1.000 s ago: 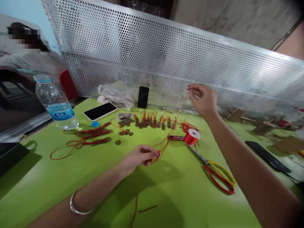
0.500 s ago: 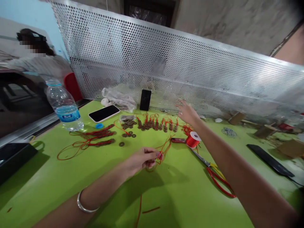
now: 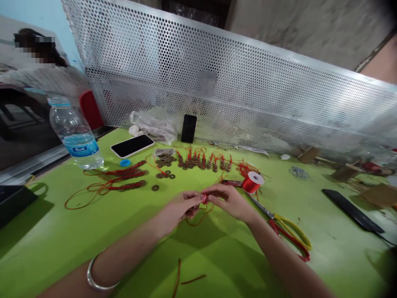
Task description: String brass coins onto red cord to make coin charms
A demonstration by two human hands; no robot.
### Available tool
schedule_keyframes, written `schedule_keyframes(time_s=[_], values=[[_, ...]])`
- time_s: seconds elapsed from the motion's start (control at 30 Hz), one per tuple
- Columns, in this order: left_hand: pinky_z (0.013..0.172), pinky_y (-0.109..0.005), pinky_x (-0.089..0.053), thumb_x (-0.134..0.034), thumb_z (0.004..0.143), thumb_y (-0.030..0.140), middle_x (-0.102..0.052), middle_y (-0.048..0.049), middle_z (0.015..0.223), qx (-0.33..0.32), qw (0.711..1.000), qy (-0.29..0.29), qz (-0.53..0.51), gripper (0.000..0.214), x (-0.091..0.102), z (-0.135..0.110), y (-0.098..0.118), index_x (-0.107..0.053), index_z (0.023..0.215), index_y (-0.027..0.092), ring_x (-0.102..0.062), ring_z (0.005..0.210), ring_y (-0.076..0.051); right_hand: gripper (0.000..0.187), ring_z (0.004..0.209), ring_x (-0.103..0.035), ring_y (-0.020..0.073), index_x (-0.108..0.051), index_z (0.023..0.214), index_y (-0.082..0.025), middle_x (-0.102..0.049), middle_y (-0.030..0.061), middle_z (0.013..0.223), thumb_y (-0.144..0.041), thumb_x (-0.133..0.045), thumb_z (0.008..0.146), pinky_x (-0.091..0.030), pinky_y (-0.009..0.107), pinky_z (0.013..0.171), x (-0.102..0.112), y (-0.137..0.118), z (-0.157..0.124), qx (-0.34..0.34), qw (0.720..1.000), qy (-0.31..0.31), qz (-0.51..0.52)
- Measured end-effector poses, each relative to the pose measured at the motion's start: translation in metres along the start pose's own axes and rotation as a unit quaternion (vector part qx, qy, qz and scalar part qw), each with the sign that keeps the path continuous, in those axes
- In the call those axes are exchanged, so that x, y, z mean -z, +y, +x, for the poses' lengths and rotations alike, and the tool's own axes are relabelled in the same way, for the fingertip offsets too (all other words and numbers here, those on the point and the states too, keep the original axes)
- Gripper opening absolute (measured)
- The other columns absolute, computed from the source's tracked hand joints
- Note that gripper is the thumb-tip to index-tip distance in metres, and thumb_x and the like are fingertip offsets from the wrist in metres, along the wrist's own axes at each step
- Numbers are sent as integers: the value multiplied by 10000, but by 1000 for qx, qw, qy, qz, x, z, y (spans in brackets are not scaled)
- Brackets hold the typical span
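My left hand (image 3: 180, 207) and my right hand (image 3: 228, 200) meet over the green table (image 3: 217, 256), both pinching a small knot of red cord (image 3: 204, 199) whose loop hangs down onto the table. A red cord spool (image 3: 252, 182) stands just beyond my right hand. A row of bronze coins tied with red cord (image 3: 203, 162) lies further back, with loose coins (image 3: 164, 175) to its left. Finished red cord strings (image 3: 120, 180) lie to the left.
Red and yellow scissors (image 3: 287, 234) lie to the right of my hands. A water bottle (image 3: 74, 134), a white-edged phone (image 3: 132, 145) and a standing black phone (image 3: 189, 128) sit near the perforated metal screen (image 3: 235, 82). Another person sits far left. Cord scraps (image 3: 186, 279) lie in front of me.
My right hand let go of the raised cord, swung down past the coins, and came back to meet my left hand at the knot. My left hand stayed put.
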State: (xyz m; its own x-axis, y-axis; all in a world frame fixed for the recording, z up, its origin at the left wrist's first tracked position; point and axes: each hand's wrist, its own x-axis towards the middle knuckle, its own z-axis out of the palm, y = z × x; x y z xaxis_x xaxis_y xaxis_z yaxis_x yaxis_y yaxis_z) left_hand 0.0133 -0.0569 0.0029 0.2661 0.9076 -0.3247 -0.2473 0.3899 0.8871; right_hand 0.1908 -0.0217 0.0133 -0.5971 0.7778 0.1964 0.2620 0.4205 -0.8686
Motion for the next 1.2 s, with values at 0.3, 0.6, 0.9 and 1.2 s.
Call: schedule_keyframes(time_s=[0.3,0.6,0.9,1.2], values=[[445,-192,-296,-812,434,502,-559,48,533,30,999,-4,16,504,-7,-2,-4,-613,716,135,-463,440,-60,151,815,-627,144,-656,936,-178,-678,52,912,-250,-576,831,-506,276,779,1,11,-2,-13,998,-19,56],[434,-185,-246,-807,459,501,-515,51,486,25,999,-37,7,452,-9,-3,0,-627,651,134,-411,424,-50,209,741,-633,143,-658,831,-160,-676,47,820,-340,-693,731,-511,286,746,3,18,0,-43,991,11,125],[448,-209,-278,-764,567,474,-538,18,485,9,996,-65,57,375,-9,-5,-1,-685,693,130,-431,435,-75,154,687,-616,122,-669,797,-167,-670,29,762,-303,-682,727,-505,260,678,10,23,3,-44,991,66,105],[439,-219,-286,-726,585,465,-499,34,459,-62,984,-22,165,346,-6,-1,10,-670,647,130,-417,419,-84,208,863,-598,167,-626,966,-184,-619,67,946,-272,-617,777,-498,322,789,7,19,-2,-5,989,147,-26]])
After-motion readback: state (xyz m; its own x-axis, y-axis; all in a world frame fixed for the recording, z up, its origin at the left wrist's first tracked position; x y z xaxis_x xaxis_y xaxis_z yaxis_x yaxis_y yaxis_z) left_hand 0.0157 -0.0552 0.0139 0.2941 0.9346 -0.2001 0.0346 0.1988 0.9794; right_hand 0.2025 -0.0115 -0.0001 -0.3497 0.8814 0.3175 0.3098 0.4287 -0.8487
